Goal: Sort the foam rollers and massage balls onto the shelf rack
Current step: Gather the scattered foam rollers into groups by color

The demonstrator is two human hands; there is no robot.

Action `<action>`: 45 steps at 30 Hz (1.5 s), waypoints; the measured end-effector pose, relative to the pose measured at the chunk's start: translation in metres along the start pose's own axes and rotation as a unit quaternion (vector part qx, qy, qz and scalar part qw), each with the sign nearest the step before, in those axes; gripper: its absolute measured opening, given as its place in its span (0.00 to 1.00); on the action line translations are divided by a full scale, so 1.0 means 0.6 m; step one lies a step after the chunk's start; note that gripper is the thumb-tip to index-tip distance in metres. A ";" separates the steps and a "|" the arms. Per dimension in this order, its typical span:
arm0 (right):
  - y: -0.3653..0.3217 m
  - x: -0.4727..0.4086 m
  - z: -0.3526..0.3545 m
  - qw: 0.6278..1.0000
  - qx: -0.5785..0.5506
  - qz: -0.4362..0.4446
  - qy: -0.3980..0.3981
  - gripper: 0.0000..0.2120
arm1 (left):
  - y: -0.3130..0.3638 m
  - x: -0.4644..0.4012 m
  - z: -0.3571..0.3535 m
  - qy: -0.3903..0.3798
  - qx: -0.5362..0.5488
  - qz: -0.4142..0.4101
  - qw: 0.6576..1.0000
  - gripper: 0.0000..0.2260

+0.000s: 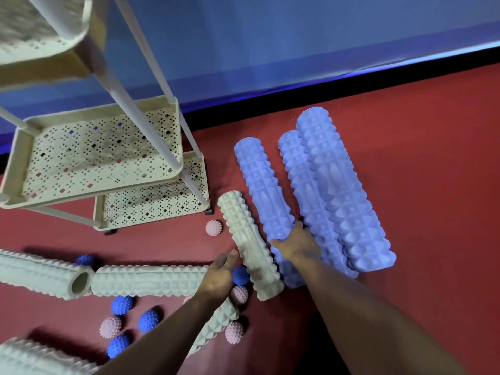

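Observation:
My right hand (297, 243) is clasped over the near half of a blue ridged foam roller (261, 182) lying on the red floor, thumb on its left side and fingers on its right. Two more blue rollers (345, 190) lie stacked just to its right. My left hand (221, 272) has its fingers spread against the left side of a cream roller (250, 247) without closing around it. The cream perforated shelf rack (94, 158) stands at the left; its middle and bottom trays hold nothing.
More cream rollers (148, 280) lie across the floor at lower left, one under my left forearm. Several spiky blue balls (148, 320) and pink balls (213, 227) are scattered among them. A blue wall (270, 50) with a black skirting runs behind.

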State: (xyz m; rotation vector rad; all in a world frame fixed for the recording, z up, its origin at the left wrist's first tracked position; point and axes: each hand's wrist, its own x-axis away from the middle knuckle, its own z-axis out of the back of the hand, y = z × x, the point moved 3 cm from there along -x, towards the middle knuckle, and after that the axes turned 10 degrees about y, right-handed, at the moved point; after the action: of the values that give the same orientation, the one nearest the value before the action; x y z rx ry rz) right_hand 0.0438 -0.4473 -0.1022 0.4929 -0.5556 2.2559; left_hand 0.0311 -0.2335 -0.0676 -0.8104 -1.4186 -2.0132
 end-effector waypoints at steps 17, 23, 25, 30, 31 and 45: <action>0.009 0.003 0.025 0.992 0.055 0.012 0.109 0.30 | -0.006 0.004 0.006 0.000 -0.022 -0.021 1.000 0.09; -0.021 0.059 0.045 0.991 -0.049 0.097 0.084 0.26 | 0.001 0.044 0.069 0.008 -0.123 -0.122 0.985 0.08; -0.037 0.104 0.046 0.987 -0.054 0.149 0.041 0.26 | 0.004 0.073 0.110 0.018 -0.185 -0.172 0.967 0.09; -0.060 0.229 0.042 0.978 -0.022 0.208 -0.021 0.30 | -0.015 0.148 0.236 0.035 -0.287 -0.208 0.934 0.20; -0.062 0.253 0.041 0.976 -0.025 0.213 -0.026 0.30 | -0.024 0.159 0.261 0.041 -0.299 -0.203 0.932 0.21; -0.070 0.436 -0.106 0.959 0.003 0.253 -0.129 0.33 | -0.227 0.177 0.436 0.047 -0.325 -0.130 0.936 0.25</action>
State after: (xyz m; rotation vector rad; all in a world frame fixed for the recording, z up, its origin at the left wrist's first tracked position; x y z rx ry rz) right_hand -0.1055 -0.2372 -0.0137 0.7194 -0.8902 2.6931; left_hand -0.0956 0.0467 -0.0057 -0.7932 -0.8252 -2.7459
